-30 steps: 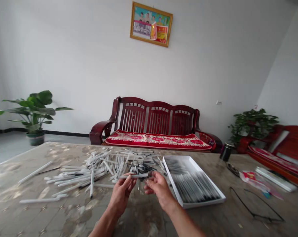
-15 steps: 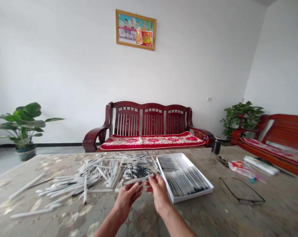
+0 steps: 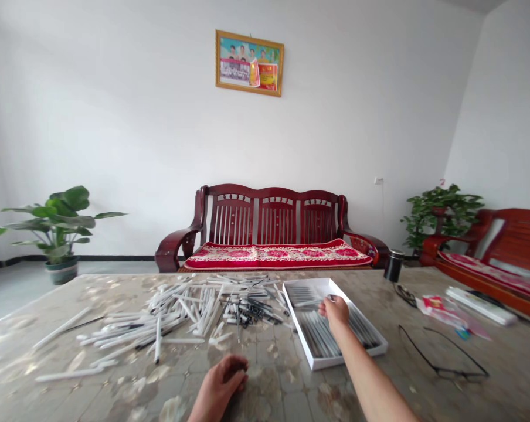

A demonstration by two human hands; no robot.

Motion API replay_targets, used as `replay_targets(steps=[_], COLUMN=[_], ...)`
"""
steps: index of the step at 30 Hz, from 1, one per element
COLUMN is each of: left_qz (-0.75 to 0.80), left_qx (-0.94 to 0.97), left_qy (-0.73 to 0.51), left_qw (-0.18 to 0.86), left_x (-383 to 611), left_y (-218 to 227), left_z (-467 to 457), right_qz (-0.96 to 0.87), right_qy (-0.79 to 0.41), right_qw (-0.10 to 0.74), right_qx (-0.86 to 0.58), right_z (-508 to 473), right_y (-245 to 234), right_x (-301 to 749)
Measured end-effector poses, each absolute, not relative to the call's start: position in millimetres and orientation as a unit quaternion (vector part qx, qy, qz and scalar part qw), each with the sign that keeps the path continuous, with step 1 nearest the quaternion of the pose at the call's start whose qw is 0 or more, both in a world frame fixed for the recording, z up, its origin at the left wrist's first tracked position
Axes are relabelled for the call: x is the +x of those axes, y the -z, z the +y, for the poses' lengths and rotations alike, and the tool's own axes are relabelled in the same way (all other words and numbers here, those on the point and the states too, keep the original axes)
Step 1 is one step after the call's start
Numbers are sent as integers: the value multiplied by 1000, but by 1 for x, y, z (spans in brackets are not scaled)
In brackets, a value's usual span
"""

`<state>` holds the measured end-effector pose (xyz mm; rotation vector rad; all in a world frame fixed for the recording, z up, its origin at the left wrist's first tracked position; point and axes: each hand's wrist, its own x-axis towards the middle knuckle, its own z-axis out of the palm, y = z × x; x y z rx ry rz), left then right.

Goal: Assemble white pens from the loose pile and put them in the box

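My right hand point(image 3: 334, 309) is closed on a pale, slim pen point(image 3: 306, 303), holding it over the white box point(image 3: 306, 351). Inside the box, rows of similar pens point(image 3: 320, 335) lie side by side, partly hidden by my hand and forearm. My left hand point(image 3: 224, 375) rests low over the table, fingers loosely curled and thumb apart, with nothing visible in it. Beyond it spreads a loose pile of white pen parts point(image 3: 168, 316). Black caps or tips point(image 3: 250, 310) lie heaped at the pile's right side, near the box.
Black-framed glasses point(image 3: 449, 370) lie right of the box. Behind them are a plastic packet point(image 3: 445, 310), a long white case point(image 3: 480, 305) and a black cylinder point(image 3: 393, 265). A red wooden bench point(image 3: 276, 220) stands beyond the patterned table point(image 3: 128, 404).
My right hand has carried the pen rightward from between both hands to above the box. My left hand has let go and dropped back slightly toward me. The view has shifted a little.
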<state>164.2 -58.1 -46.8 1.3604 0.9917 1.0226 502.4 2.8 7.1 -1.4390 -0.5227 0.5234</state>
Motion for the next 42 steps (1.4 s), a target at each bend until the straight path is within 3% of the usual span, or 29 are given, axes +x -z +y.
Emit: replay_targets(steps=[20, 23, 27, 29, 35, 42], left_qz=[470, 544, 659, 736, 787, 786], left_qx=[554, 581, 612, 594, 562, 582], left_qy=[-460, -416, -367, -291, -217, -170], left_qw=[510, 439, 237, 143, 132, 121], left_x=[159, 128, 65, 38, 13, 13], left_y=[37, 33, 17, 8, -2, -6], left_z=[-65, -55, -40, -33, -11, 3], right_qz=[-356, -378, -474, -533, -673, -718], right_qy=[-261, -259, -276, -286, -251, -91], right_qw=[466, 468, 458, 413, 276, 209], right_qx=[-767, -756, -700, -681, -639, -658], right_z=[10, 14, 13, 9, 2, 10], right_y=[-3, -2, -5, -9, -4, 14], right_x=[523, 509, 458, 422, 334, 307])
